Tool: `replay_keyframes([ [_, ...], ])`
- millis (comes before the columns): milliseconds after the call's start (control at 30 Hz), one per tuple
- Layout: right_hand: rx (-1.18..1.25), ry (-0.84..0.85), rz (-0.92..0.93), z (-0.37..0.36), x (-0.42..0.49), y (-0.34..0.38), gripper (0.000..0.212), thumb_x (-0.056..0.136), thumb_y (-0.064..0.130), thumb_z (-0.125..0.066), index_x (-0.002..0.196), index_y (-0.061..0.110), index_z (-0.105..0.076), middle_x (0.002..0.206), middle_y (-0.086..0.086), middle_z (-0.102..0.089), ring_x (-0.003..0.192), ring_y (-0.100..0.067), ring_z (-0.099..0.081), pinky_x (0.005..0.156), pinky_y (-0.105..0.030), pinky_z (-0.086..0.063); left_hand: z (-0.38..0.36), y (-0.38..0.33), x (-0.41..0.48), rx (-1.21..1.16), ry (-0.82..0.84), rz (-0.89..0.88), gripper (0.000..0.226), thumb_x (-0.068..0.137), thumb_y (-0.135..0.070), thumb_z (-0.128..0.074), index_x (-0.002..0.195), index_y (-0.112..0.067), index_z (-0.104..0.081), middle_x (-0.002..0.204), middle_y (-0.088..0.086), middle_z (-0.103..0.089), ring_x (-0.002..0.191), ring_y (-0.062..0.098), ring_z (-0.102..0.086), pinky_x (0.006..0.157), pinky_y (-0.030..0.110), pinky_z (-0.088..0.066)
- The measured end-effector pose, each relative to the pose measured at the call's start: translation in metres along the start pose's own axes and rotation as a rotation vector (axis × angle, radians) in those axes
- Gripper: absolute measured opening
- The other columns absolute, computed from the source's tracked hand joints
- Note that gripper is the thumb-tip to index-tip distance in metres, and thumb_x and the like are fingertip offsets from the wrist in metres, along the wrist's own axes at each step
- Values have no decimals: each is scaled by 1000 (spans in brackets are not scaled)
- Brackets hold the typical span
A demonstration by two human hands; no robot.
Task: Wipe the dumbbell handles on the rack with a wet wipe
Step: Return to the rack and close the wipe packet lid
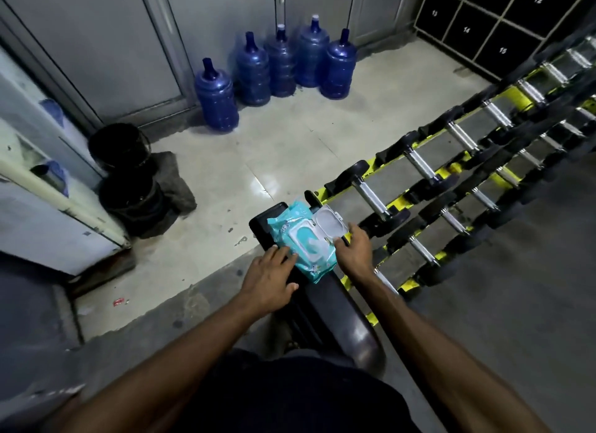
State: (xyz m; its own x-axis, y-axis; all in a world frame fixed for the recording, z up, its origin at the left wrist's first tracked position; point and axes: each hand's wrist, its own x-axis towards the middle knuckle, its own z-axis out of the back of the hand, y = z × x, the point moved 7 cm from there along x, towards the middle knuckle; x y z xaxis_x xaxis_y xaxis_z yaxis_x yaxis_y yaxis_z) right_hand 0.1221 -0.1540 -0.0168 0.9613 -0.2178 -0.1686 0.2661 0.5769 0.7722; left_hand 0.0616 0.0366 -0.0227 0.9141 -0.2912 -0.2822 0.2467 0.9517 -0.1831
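Head view
- Pack (306, 245): teal wet-wipe pack lying on the far end of the bench (354, 329). Its flip lid (330, 221) stands open and no wipe is seen drawn out.
- Left hand (271, 279): lies flat across the bench, fingers fairly straight and close together, tips pressing the pack's left edge. It holds nothing.
- Right hand (354, 250): at the pack's right edge, fingers stretched toward the open lid and touching it, thumb near the opening. No wipe shows between them.
- Handles (371, 197): bright metal bars between dark dumbbell heads, row upon row on the yellow rack (512, 93) just right of the bench and running away from it. No hand is near them.
- Progress: early, I judge. The pack is open, but a wipe is yet to be pulled and every handle on the rack is still to do.
- Pack print: small marks on the teal wrap, too small to read. I can make out no brand.
- Lockers (467, 29): dark doors far beyond the bench, past the rack. White numerals 12, 13, 14 and 15 are readable, and 11 is cut off at the frame edge.
- Jugs (216, 100): five blue water jugs against the wall, well beyond the bench. No label is legible.
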Motion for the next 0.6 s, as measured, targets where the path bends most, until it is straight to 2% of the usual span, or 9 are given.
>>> replay_keyframes([
  [100,34,49,63,2,4,6,44,83,16,-71,125,13,-61,119,-3,-64,108,-21,-60,86,-26,-42,-12,2,1,11,54,32,74,92,-51,-56,155,-25,-26,164,1,-17,150,27,-16,117,42,-25],
  [167,-45,78,136,2,4,5,67,73,26,-82,133,14,-56,128,-3,-61,116,-23,-56,92,-30,-44,-17,1,3,-7,70,49,75,92,-52,-56,155,-26,-25,165,1,-14,151,26,-14,118,41,-23],
  [267,-229,142,121,-5,6,-4,102,67,47,-85,150,17,-35,150,-5,-42,134,-25,-41,104,-40,-41,-18,-1,6,-34,77,68,75,92,-52,-55,156,-27,-24,166,2,-11,152,26,-12,118,41,-21],
  [367,-301,62,88,-6,12,-3,111,63,58,-84,149,17,-27,144,-9,-41,128,-28,-44,94,-41,-45,-17,-2,9,-49,68,81,75,92,-52,-55,156,-26,-24,165,2,-14,151,25,-13,119,40,-21],
  [467,-508,-85,186,-3,21,12,96,61,61,-81,134,15,-39,122,-7,-47,107,-27,-45,83,-40,-41,-13,-2,11,-65,35,73,75,91,-51,-58,154,-22,-30,162,3,-23,148,26,-21,117,40,-26],
  [533,-635,-120,383,-9,22,24,72,63,54,-81,118,18,-52,109,-5,-50,96,-25,-43,76,-39,-36,-9,-1,12,-77,4,72,73,88,-48,-61,151,-20,-37,158,4,-32,144,27,-29,114,41,-31],
  [600,-678,-121,672,-20,12,34,44,64,35,-84,99,20,-63,95,-4,-57,86,-26,-48,68,-36,-36,-6,0,13,-91,-26,88,70,86,-46,-63,147,-19,-43,152,4,-42,138,26,-37,111,43,-36],
])
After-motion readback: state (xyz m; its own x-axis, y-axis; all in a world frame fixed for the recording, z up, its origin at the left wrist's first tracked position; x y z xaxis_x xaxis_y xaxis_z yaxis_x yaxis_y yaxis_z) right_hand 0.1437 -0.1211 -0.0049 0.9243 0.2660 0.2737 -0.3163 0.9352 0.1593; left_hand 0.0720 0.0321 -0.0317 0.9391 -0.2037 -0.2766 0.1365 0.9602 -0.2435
